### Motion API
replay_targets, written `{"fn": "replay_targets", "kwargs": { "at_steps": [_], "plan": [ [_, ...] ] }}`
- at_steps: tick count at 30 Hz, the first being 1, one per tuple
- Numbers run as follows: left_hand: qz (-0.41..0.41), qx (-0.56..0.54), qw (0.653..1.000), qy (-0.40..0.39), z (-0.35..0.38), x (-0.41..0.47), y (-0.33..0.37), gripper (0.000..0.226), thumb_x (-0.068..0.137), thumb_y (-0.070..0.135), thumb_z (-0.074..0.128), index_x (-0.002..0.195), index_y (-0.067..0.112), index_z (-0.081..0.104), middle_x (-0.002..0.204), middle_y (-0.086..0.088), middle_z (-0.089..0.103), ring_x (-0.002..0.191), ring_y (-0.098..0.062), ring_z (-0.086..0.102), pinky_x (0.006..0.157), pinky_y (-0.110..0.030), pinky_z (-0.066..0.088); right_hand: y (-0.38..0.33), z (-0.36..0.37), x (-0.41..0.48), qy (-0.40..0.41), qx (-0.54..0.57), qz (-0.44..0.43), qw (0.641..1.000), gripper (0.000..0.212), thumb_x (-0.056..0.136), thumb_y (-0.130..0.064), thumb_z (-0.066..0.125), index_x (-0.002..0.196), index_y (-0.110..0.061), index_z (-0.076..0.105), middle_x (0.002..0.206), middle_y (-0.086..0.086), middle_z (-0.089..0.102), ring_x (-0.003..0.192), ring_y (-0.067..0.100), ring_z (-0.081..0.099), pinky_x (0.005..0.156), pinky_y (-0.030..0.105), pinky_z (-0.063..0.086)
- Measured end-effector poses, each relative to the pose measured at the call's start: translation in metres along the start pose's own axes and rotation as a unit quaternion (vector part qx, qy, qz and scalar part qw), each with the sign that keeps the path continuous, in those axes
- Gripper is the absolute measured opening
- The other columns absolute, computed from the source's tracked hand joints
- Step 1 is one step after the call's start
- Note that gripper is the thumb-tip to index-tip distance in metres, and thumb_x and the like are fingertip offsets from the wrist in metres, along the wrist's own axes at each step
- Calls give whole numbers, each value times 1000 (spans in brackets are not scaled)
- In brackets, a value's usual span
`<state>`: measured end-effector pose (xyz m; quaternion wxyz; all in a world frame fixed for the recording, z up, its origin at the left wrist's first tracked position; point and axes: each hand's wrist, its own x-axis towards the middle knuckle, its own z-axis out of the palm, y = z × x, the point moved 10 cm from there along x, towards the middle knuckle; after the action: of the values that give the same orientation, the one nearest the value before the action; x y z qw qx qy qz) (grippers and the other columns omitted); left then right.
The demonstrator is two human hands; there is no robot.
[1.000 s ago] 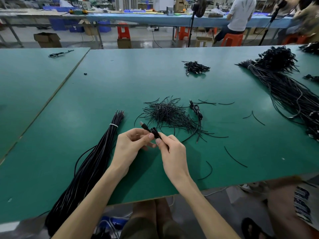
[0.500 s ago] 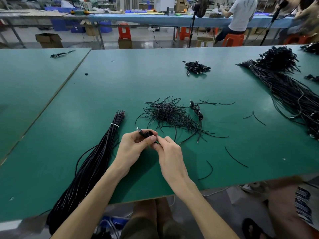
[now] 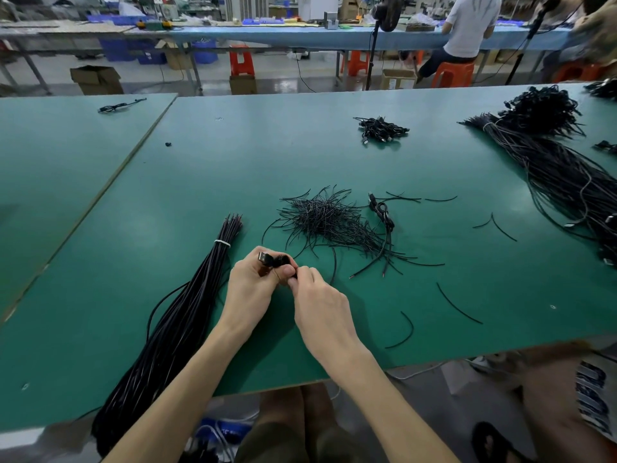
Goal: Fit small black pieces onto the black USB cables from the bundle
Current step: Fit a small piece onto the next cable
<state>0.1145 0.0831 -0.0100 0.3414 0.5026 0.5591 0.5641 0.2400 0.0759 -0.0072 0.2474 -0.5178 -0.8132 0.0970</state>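
Starting at the left, the tied bundle (image 3: 187, 315) of long black USB cables lies on the green table (image 3: 200, 162), with its fanned end pointing away and its tail running off the near edge. Just right of it, the left hand (image 3: 253, 285) grips one cable's USB plug (image 3: 265, 257). Its fingers (image 3: 287, 270) are curled round the plug body, and the metal tip pokes out up and to the left. Meeting it from the right, the right hand (image 3: 320, 305) pinches something dark at the plug's rear. This is most likely the small black piece (image 3: 283, 261), though thumb and fingertips cover most of it. The step in hand looks like the fitting itself, with the piece meeting the cable just behind the plug. The next move calls for a firm hold on the plug while the right hand pushes or twists the piece home. Whether it is seated cannot be told. Further right lies a loose pile of short black strands (image 3: 330, 222), beside it a single coiled cable (image 3: 384, 215), and far right a large heap of cables (image 3: 567, 175).
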Motion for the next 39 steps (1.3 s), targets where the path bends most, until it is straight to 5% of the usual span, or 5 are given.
{"fn": "replay_targets", "kwargs": {
  "at_steps": [14,20,27,34,39],
  "plan": [
    [-5,-91,996,-21,1,-2,3,26,94,-6,64,78,10,75,72,-7,69,63,-18,61,62,-27,53,22,4,2,-94,267,72,957,30,109,-45,41,83,-36,52,74,-9,58,75,18,54,75,43,46],
    [-19,-80,996,-46,8,-3,0,26,96,-2,65,78,15,76,72,-7,70,64,-17,63,62,-23,50,18,1,-1,-78,248,50,964,33,111,-38,41,91,-19,59,83,0,68,76,23,59,76,50,50],
    [-40,-45,990,-127,18,5,5,32,83,25,76,112,13,73,85,-6,75,74,-13,64,64,-21,48,28,-6,1,-31,337,84,937,32,111,-30,43,87,-19,62,81,-11,67,76,9,59,76,36,49],
    [22,286,958,-9,-10,41,12,12,92,18,77,93,23,66,94,6,63,73,-2,55,70,-14,42,45,-16,2,45,416,130,899,37,111,-32,43,83,-13,57,63,-14,45,61,9,36,61,31,34],
    [-17,400,914,-62,15,49,-2,17,94,26,74,102,13,66,105,-3,53,93,-20,58,90,-38,49,46,-15,2,37,423,132,896,36,111,-35,43,82,-18,58,60,-18,46,61,8,36,60,29,34]
  ]
}}
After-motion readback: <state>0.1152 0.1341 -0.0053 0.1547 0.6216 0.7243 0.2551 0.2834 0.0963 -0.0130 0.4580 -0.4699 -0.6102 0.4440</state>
